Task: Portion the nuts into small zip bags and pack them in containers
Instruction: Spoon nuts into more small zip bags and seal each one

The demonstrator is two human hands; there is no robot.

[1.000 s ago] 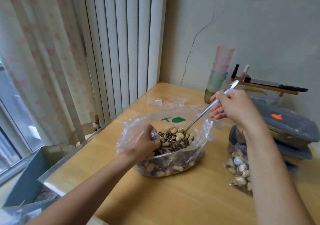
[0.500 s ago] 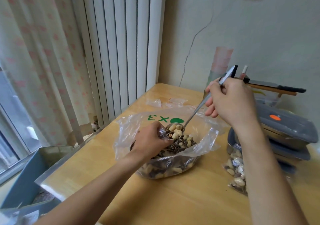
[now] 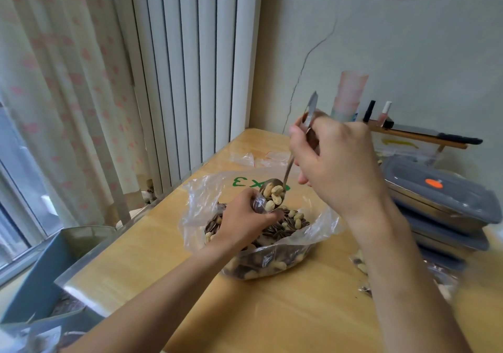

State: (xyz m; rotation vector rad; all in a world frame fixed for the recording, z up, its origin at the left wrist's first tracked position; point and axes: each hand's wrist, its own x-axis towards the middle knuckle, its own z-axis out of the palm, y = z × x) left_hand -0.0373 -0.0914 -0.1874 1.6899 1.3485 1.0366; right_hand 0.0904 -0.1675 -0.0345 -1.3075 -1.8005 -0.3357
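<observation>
Metal spoon point(image 3: 275, 193) of nuts, beside left fingers point(image 3: 261, 211)

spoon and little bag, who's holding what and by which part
The right hand grips the spoon by its upper handle. The left hand pinches the small zip bag at its mouth, under the loaded bowl.

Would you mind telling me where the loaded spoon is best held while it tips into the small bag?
Probably high on the handle, from above and the right, as the right hand does. The spoon slants steeply, bowl lowest, leaving the nuts and the small bag in the left hand unobstructed.
</observation>
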